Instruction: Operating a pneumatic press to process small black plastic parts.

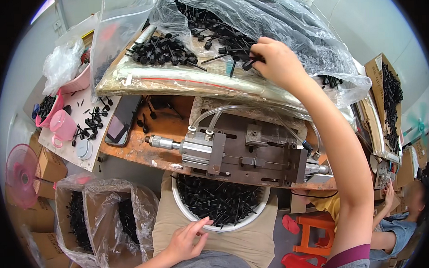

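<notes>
My right hand point(274, 60) reaches far forward to the heap of small black plastic parts point(220, 37) lying on a clear plastic bag at the back of the bench, and its fingertips pinch a few of those black parts. My left hand point(186, 239) rests low near my lap, fingers spread, touching the rim of a round white basin point(195, 219) filled with black parts; it holds nothing. Between the two hands sits a metal pneumatic press fixture point(243, 154) with clear air hoses.
A dark phone point(123, 120) lies on the worn wooden bench. A pink cup point(62, 126) and loose parts sit on a white board at left. Bag-lined cartons point(101, 218) of parts and a pink fan point(21, 174) stand on the floor. Another person point(406, 217) sits at right beside red stools.
</notes>
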{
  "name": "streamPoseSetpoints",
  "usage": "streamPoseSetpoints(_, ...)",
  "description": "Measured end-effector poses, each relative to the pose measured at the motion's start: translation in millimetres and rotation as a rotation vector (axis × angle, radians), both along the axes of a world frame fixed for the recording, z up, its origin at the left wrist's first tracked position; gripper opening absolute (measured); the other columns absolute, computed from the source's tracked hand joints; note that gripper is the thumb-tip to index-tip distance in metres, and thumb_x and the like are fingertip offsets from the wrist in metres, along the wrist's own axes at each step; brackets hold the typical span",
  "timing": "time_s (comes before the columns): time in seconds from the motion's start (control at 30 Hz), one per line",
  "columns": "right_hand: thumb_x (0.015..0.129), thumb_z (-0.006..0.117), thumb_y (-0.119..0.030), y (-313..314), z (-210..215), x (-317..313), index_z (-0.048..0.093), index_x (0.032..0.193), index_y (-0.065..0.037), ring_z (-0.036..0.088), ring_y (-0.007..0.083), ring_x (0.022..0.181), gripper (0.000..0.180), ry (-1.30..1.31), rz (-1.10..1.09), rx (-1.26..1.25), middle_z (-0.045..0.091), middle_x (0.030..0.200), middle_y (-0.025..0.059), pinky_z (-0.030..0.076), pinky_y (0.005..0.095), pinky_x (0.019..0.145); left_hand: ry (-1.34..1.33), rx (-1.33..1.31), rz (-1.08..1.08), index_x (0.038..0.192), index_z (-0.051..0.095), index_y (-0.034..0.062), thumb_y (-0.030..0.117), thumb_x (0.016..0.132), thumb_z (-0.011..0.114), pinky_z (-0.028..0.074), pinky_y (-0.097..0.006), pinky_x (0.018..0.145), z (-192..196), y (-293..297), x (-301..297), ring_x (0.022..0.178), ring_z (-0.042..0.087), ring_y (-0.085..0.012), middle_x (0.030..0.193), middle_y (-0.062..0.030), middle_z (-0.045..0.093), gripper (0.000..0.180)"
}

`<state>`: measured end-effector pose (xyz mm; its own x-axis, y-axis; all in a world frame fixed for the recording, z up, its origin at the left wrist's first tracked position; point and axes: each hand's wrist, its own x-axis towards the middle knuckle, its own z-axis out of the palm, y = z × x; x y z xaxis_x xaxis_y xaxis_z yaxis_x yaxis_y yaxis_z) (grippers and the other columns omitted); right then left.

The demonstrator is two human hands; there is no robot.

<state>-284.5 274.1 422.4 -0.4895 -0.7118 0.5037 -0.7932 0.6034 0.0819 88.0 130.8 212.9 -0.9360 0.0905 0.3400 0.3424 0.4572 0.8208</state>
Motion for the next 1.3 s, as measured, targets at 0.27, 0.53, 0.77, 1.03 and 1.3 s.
streamPoseSetpoints(0.27, 0.078, 0.078, -0.025, 41, 35, 18, 0.071, 0.090, -0.005, 0.052, 0.0064, 0.060, 0.024, -0.596, -0.187, -0.504, 0.060, 0.071, -0.0004, 0.041, 0.0211, 0.054, 0.102, -0.062, -0.085, 0.127, 0.051, 0.0024, 0.002, 0.075, 0.067, 0.053, -0.028, 0.061, 16, 13, -8, 0.073, 0.067, -0.0195, 0.111, -0.0088, 0.066, 0.054)
streamPoseSetpoints(0.53, 0.093, 0.062, -0.023, 83, 36, 19, 0.061, 0.098, 0.001, 0.057, 0.0063, 0.069, 0.024, -0.924, 0.071, -1.105, 0.063, 0.093, 0.0067, 0.049, 0.0184, 0.062, 0.405, -0.188, -0.377, 0.124, 0.056, 0.0113, 0.004, 0.073, 0.065, 0.050, -0.024, 0.059, 47, 34, -21, 0.072, 0.061, -0.0138, 0.121, -0.0084, 0.062, 0.052)
streamPoseSetpoints(0.77, 0.094, 0.059, -0.022, 80, 3, 78, 0.058, 0.092, -0.001, 0.059, 0.0093, 0.064, 0.021, -1.097, 0.178, -1.259, 0.065, 0.091, 0.0120, 0.049, 0.0215, 0.056, 0.585, -0.099, -0.186, 0.114, 0.063, 0.0077, 0.003, 0.069, 0.066, 0.050, -0.028, 0.067, 81, 38, -61, 0.082, 0.061, -0.0175, 0.114, -0.0089, 0.064, 0.045)
streamPoseSetpoints(1.03, 0.097, 0.053, -0.017, 60, -63, 195, 0.055, 0.099, 0.000, 0.061, 0.0138, 0.057, 0.018, -1.523, 0.184, -1.426, 0.065, 0.095, 0.0161, 0.049, 0.0248, 0.047, 0.534, -0.067, 0.085, 0.110, 0.062, 0.0014, 0.007, 0.064, 0.083, 0.052, -0.033, 0.075, 124, 27, -108, 0.094, 0.062, -0.0267, 0.112, -0.0153, 0.062, 0.051)
streamPoseSetpoints(1.3, 0.096, 0.053, -0.012, 55, -102, 238, 0.056, 0.096, 0.002, 0.061, 0.0138, 0.060, 0.015, -1.502, 0.101, -1.610, 0.065, 0.094, 0.0155, 0.049, 0.0246, 0.047, 0.641, -0.367, -0.090, 0.100, 0.069, 0.0036, 0.010, 0.071, 0.075, 0.055, -0.027, 0.059, 111, 32, -108, 0.074, 0.066, -0.0182, 0.100, -0.0083, 0.067, 0.030)
